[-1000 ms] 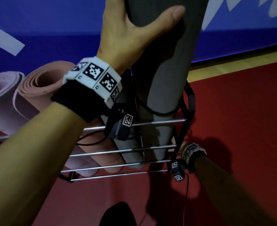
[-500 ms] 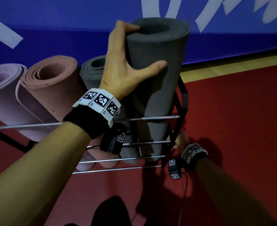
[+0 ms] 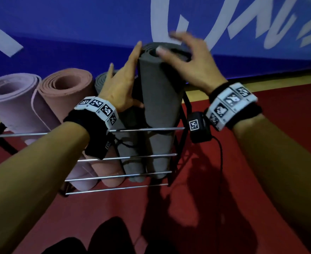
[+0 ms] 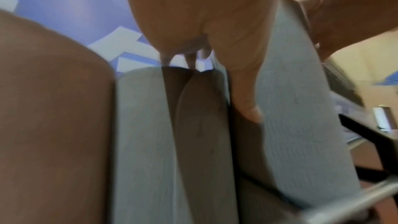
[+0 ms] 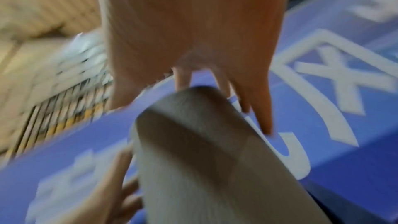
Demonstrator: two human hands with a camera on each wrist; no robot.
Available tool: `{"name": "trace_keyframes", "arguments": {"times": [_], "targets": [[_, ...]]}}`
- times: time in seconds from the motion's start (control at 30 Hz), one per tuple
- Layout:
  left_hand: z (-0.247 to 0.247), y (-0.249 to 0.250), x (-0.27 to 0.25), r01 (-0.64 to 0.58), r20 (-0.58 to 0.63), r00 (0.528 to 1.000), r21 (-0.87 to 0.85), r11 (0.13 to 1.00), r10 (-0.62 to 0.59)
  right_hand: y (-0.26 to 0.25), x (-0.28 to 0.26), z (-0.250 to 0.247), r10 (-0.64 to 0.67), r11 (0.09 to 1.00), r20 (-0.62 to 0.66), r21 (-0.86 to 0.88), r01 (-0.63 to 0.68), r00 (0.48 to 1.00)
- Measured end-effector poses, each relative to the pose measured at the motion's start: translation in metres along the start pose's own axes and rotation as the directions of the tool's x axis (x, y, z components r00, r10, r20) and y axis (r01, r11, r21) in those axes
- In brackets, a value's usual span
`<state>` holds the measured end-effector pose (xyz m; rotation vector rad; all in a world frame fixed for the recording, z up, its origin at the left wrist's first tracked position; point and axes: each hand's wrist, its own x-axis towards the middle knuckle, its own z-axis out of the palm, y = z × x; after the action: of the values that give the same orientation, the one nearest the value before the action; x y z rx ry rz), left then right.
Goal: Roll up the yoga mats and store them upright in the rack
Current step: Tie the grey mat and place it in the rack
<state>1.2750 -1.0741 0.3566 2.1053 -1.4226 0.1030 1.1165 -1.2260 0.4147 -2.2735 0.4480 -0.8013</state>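
Mat (image 3: 160, 99): dark grey roll, upright at right end of rack (image 3: 183, 140).
Left hand (image 3: 119, 85): fingers straight, flat against roll's side.
Right hand (image 3: 191, 65): fingers spread over top, blurred; grip unclear.
Risk: may unroll or tip if released loose.

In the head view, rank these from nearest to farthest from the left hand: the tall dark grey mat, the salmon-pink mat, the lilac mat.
From the left hand:
1. Tall dark grey mat, touching the hand on its right, at the rack's right end.
2. Salmon-pink mat, to the hand's left.
3. Lilac mat, farthest left.
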Motion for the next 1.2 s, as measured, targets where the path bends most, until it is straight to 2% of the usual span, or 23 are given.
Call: {"name": "trace_keyframes", "arguments": {"times": [0.07,0.13,0.2,0.4,0.6,0.77,0.87,1.0,1.2], "targets": [[-0.003,-0.009,-0.005,0.041,-0.025,0.999,0.107,0.993,-0.039,-0.008,-0.002,0.012,0.035,0.991,0.060,-0.134,-0.027,0.998],[-0.001,-0.018,-0.007,0.036,-0.045,0.999,0.252,0.967,-0.026,-0.006,-0.006,0.016,0.033,0.982,0.017,-0.185,-0.029,0.999],[-0.001,-0.023,-0.009,0.028,-0.027,0.999,0.314,0.949,-0.020,-0.005,-0.008,0.015,0.023,0.978,0.011,-0.209,-0.021,1.000],[-0.005,-0.030,-0.016,-0.010,-0.012,1.000,0.344,0.939,0.015,0.003,-0.012,0.007,-0.031,0.967,0.002,-0.254,0.030,1.000],[0.001,-0.032,-0.022,0.034,-0.052,0.998,0.246,0.969,-0.022,-0.001,-0.001,0.022,-0.009,0.956,0.006,-0.292,0.011,1.000],[0.005,-0.031,-0.026,0.062,-0.047,0.998,0.302,0.951,-0.050,0.026,-0.011,0.057,0.119,0.913,-0.019,-0.392,-0.117,0.993],[0.003,-0.031,-0.024,0.092,-0.031,0.996,0.320,0.943,-0.087,0.032,-0.014,0.067,0.083,0.892,-0.012,-0.444,-0.080,0.996],[0.010,-0.023,-0.023,0.065,-0.009,0.998,0.471,0.880,-0.069,0.034,-0.008,0.066,0.074,0.859,0.010,-0.508,-0.058,0.997],[0.020,-0.014,-0.022,0.123,-0.068,0.992,0.509,0.852,-0.102,0.041,-0.012,0.075,0.093,0.897,-0.024,-0.431,-0.095,0.995]]}}
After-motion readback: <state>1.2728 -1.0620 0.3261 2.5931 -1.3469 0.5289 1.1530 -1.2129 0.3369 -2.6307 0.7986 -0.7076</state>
